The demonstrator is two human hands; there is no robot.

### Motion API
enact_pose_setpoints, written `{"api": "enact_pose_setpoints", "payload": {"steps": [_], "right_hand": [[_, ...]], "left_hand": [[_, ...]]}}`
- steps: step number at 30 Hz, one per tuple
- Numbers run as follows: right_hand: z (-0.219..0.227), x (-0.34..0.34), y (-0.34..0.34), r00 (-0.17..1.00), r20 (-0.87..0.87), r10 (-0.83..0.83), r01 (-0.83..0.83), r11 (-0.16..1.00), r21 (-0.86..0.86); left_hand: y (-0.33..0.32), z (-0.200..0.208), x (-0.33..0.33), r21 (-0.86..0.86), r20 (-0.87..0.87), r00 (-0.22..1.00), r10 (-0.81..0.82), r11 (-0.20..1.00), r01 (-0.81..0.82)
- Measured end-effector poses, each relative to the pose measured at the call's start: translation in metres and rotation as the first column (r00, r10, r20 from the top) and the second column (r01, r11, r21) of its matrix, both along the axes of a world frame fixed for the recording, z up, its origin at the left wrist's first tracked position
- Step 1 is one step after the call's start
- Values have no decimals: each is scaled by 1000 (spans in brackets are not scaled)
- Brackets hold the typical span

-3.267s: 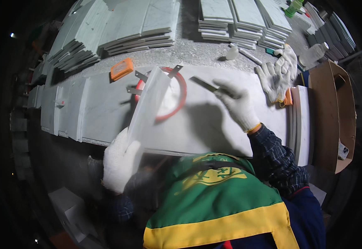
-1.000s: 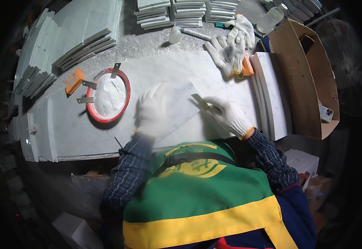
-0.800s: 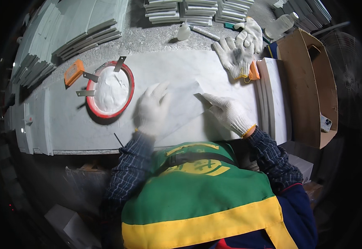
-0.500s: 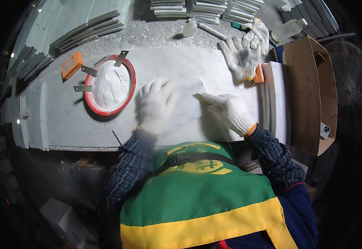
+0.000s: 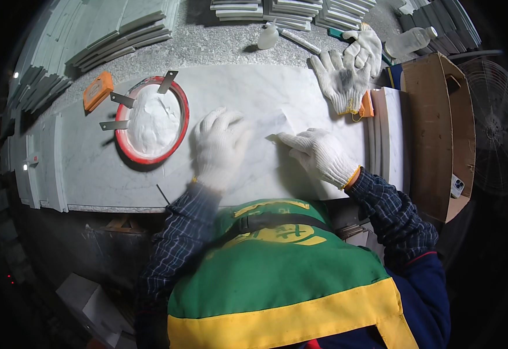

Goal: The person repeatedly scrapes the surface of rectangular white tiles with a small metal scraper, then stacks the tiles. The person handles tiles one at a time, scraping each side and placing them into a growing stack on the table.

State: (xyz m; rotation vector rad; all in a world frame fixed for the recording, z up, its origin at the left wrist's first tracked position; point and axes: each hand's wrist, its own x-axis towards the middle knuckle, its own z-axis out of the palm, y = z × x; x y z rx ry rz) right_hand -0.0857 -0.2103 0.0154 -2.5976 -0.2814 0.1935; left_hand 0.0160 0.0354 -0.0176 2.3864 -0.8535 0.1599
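I see one marble slab point(image 5: 91, 168) on the tabletop, one red-rimmed bowl point(image 5: 152, 125) holding three spatulas, two spare gloves point(image 5: 341, 78). My left hand point(image 5: 219, 148) lies flat, fingers spread, on the slab; right hand point(image 5: 318, 154) loosely curled, fingertips touching it. Since earlier, both hands barely shifted.

two spare gloves point(image 5: 347, 70), two bottles point(image 5: 267, 36), three blades point(image 5: 123, 100)

Brown cardboard box point(image 5: 434, 128) at the right; small phone point(image 5: 456, 186) inside it.
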Motion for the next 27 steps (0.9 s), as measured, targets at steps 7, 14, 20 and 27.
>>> {"api": "enact_pose_setpoints", "payload": {"steps": [7,14,20,27], "right_hand": [[-10,9,-6,994,35,100,-101,995,11],[-11,17,-9,978,24,209,-208,978,-24],[-9,25,-1,961,55,272,-273,962,2],[5,5,-12,1000,16,20,-21,1000,23]], "left_hand": [[-1,1,-1,-5,-39,999,14,1000,-14],[-2,3,-1,5,-22,1000,14,1000,-14],[-3,4,-1,10,-38,999,29,1000,-28],[0,0,-3,-4,-19,999,38,999,-38]]}}
